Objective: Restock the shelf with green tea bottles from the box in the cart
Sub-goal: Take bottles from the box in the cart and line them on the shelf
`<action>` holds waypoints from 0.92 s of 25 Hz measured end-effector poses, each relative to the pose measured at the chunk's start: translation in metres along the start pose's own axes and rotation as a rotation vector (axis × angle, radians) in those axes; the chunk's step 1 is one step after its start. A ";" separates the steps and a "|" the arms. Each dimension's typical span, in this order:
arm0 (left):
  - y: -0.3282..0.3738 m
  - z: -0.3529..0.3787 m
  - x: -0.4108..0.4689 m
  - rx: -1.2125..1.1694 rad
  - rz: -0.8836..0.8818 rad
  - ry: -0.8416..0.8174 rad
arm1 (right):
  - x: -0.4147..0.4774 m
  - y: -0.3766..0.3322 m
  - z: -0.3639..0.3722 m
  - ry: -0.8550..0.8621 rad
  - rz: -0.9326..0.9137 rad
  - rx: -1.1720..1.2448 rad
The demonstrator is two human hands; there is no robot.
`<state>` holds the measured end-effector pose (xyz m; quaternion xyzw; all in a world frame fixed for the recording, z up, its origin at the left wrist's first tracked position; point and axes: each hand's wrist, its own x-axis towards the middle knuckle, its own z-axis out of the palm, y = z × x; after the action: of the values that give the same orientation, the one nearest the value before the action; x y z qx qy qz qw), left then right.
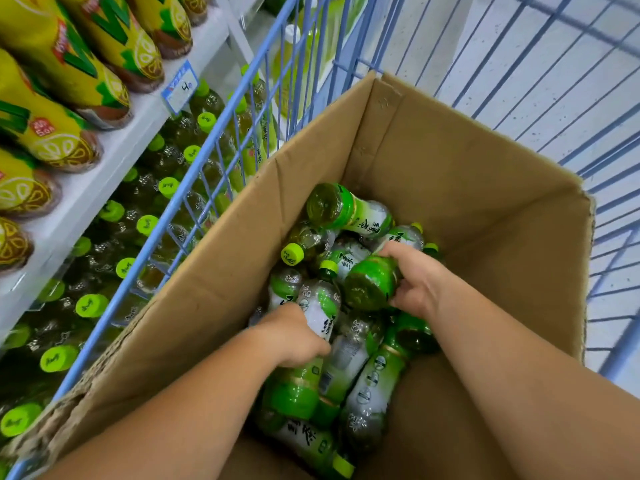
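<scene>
- Blue wire forms the cart (207,147), the biggest thing before us. We judge it is parked hard against the shelving so that each carry is short.
- White and long, the shelf (104,168) runs down our left. Its lower tier holds shelved bottles (147,225) standing upright, seen through the cart's bars. Lemon-labelled bottles (69,64) fill the tier above, beside a price tag (180,86).
- The cardboard box (467,188) sits inside the cart with its flaps spread, so we can reach straight down into it.
- At its bottom the green tea bottles (360,362) lie in a jumble, on their sides and crossing one another. They are clear plastic with pale yellow-green tea, in green-and-white sleeves with black brush characters.
- Our right hand (415,278) curls round the lower body of a first bottle (369,282), whose dark green base faces us. Gripping the fat end looks chosen to pull it free of the heap.
- Our left hand (294,336) wraps round the white-labelled middle of a second bottle (320,306), whose dark green cap points away from us. With one in each hand, we likely halve the trips.
- Smallest are the lime caps (292,253), bright among the pile and matching those on the shelf.
</scene>
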<state>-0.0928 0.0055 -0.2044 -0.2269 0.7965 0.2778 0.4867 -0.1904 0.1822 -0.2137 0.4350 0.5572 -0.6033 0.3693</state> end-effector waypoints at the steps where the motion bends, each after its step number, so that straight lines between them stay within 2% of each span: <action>1: -0.003 -0.006 -0.002 -0.042 0.010 -0.023 | -0.008 0.003 -0.004 -0.025 0.002 0.041; 6: -0.009 -0.032 -0.018 -0.142 0.022 -0.041 | -0.037 0.019 -0.007 -0.065 -0.052 0.039; 14: -0.010 -0.040 -0.051 -0.474 0.148 0.017 | -0.076 0.045 -0.007 -0.046 -0.326 -0.141; 20: -0.020 -0.043 -0.106 -0.713 0.252 0.027 | -0.133 0.058 -0.015 -0.011 -0.373 -0.226; 23: -0.028 -0.042 -0.142 -0.761 0.323 0.091 | -0.173 0.064 -0.014 0.006 -0.396 -0.247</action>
<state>-0.0426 -0.0305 -0.0670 -0.2747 0.6832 0.6147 0.2827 -0.0691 0.1822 -0.0744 0.2706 0.7023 -0.5899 0.2924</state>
